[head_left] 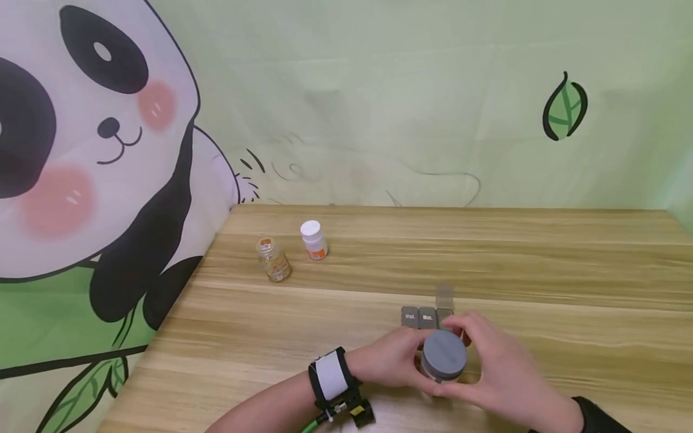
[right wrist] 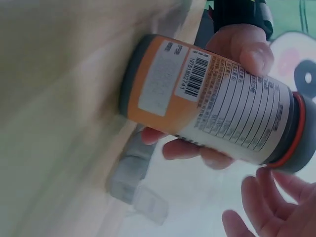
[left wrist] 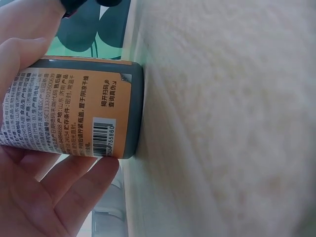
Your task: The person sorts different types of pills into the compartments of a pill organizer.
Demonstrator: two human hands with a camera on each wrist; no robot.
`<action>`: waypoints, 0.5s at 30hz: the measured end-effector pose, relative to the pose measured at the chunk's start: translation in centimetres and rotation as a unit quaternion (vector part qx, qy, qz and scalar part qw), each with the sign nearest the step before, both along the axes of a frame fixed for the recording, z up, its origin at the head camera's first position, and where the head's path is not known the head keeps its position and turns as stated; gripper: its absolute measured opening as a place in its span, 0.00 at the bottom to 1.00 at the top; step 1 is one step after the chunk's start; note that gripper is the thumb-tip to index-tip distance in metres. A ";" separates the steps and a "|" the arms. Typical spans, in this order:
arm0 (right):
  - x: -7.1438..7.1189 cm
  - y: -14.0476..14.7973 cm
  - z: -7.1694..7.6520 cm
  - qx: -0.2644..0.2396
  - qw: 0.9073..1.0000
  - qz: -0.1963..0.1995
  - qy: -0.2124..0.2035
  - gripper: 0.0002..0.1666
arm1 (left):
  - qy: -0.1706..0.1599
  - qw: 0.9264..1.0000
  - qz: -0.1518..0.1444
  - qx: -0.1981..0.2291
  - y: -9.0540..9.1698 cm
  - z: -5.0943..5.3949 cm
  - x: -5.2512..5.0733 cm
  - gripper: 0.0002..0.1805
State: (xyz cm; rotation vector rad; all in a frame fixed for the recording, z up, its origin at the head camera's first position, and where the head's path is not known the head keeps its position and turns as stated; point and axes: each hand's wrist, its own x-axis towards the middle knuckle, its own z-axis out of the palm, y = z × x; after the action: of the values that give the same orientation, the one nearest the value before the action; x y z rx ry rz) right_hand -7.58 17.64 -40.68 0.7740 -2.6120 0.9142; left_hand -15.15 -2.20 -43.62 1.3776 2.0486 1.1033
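A supplement bottle (right wrist: 239,106) with an orange and white label and a grey lid (head_left: 445,353) is upright, its base at or just above the table. My left hand (head_left: 387,361) grips its body, thumb on one side and fingers on the other. Around the lid, my right hand (head_left: 500,370) has its thumb and fingers spread; in the right wrist view several fingertips (right wrist: 249,190) lie near the lid's edge, some apart from it. Just beyond the bottle is a grey pill organizer (head_left: 418,317) marked "Wed." and "Mon.", with one translucent flap (head_left: 444,296) raised and part of it hidden.
A clear jar (head_left: 274,261) with yellowish contents stands at the table's back left. Beside it is a white bottle (head_left: 314,240) with an orange label. A panda-printed cloth (head_left: 346,108) hangs behind the wooden table (head_left: 568,270).
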 end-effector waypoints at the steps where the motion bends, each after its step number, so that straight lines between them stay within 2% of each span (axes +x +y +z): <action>1: 0.0 -0.2 0.0 0.001 1.000 -0.005 0.014 0.43 | 0.001 1.000 0.001 0.000 0.0 0.0 0.0 0.28; 4: -0.1 -0.7 0.0 0.004 0.999 -0.009 0.035 0.38 | 0.006 1.000 0.004 -0.003 0.0 0.0 0.0 0.25; 7: -0.4 -0.8 0.0 0.002 0.999 0.003 0.047 0.34 | 0.008 1.000 0.005 -0.004 0.0 -0.1 0.1 0.23; 10: -0.7 -0.7 0.1 -0.009 0.998 0.029 0.046 0.33 | 0.006 1.000 0.003 -0.003 0.0 -0.2 0.0 0.23; 15: -1.2 -0.2 0.5 -0.043 0.994 0.096 0.023 0.35 | -0.009 1.000 0.006 0.000 -0.1 -0.3 -0.1 0.23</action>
State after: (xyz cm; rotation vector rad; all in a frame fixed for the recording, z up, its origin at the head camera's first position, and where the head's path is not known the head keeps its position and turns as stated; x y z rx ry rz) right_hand -8.80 17.47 -40.16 1.0228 -2.4739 1.0401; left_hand -15.21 -2.25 -43.87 1.3531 2.0464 1.1154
